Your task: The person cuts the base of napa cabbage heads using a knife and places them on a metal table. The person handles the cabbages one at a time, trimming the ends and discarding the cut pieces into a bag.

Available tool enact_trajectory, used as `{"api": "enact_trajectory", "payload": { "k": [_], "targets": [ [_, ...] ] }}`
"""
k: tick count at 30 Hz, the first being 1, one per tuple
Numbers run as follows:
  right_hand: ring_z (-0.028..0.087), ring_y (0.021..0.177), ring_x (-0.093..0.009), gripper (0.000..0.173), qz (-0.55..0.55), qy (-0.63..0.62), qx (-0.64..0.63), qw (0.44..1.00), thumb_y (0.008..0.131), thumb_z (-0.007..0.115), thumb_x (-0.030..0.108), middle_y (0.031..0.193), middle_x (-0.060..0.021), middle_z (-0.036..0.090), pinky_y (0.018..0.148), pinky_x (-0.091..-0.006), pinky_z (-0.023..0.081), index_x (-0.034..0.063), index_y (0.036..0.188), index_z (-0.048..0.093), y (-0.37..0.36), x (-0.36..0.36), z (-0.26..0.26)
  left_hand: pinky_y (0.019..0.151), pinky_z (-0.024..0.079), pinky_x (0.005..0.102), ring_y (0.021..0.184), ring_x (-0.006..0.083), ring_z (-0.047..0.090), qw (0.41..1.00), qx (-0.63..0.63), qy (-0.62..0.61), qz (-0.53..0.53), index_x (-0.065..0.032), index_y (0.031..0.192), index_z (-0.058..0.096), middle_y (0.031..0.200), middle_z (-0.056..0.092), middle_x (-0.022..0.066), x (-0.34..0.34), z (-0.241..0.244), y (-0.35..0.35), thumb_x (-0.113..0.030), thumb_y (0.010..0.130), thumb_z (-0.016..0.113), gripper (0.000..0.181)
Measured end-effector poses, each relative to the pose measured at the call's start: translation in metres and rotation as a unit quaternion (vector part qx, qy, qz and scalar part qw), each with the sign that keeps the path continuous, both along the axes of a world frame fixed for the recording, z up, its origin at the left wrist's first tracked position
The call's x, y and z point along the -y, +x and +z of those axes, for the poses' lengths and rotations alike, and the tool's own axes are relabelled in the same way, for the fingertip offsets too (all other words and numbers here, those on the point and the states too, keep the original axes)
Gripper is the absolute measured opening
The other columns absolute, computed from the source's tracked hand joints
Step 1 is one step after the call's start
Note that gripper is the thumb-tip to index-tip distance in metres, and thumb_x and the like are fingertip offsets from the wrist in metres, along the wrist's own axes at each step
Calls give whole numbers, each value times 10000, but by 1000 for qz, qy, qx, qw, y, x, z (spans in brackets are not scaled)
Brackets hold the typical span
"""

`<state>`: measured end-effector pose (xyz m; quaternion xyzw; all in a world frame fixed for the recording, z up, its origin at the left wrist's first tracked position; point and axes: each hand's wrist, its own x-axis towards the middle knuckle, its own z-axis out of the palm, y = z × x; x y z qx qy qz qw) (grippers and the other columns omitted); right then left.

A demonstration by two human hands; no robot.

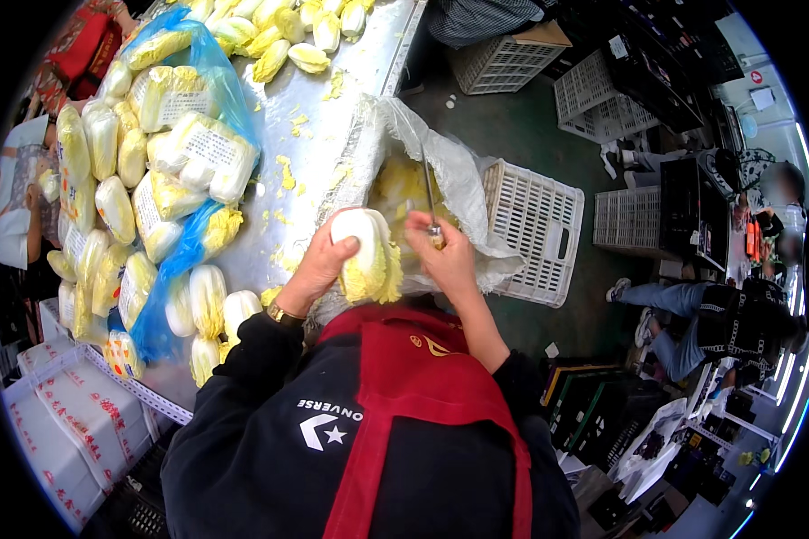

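My left hand [320, 263] grips a small napa cabbage [367, 252], its white base up and its yellow leaves towards me. Just to the right, my right hand [445, 252] holds a knife [428, 182] by its handle, the thin blade pointing away from me. Behind both hands an open white woven sack [458, 175] holds yellow leaves [401, 185]. On the metal table [276, 114] at the left lie bagged cabbages [202, 151], many in printed clear wrap, with a blue plastic bag [232, 87] among them. More loose cabbages [270, 60] lie at the table's far end.
A white plastic crate [536, 229] stands right of the sack, with more crates [505, 64] farther off. White wrapped boxes [74, 411] are stacked at the lower left. Other people stand across the table and at the right. Leaf scraps [286, 172] litter the tabletop.
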<state>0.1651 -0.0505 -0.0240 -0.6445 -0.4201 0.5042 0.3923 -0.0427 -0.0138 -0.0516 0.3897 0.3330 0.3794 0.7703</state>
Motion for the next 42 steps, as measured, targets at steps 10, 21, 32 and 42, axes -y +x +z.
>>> {"api": "enact_trajectory", "payload": {
  "k": [10,21,32,42],
  "targets": [
    [514,570,-63,237,-23,27,-28,999,866,630,195,661,-26,592,522,-240,423,-18,969,621,-6,15,-16,913,462,306,1064,169,553,981,121,-146,-42,-12,1313,415,1202,539,105,6,5,29,-443,876,595,639],
    [597,612,-204,236,-68,75,135,986,811,636,177,668,-127,615,584,-325,464,-35,913,615,-3,10,0,880,498,339,1007,242,616,980,92,-165,-68,36,1250,460,1157,588,175,0,2,-6,-281,852,605,529],
    [559,532,-178,330,-4,70,99,993,802,709,246,723,-77,632,515,-300,452,-8,1000,637,-1,0,-9,900,481,329,1042,227,594,983,80,-137,-98,6,1277,443,1189,573,148,4,3,-13,-307,812,670,605],
    [478,480,-55,362,45,-77,-154,984,757,772,211,671,3,556,412,-217,381,21,967,546,3,11,1,909,438,277,1034,127,537,992,-80,46,-87,-15,1234,470,1128,572,65,8,6,21,-207,856,647,458]
  ]
}}
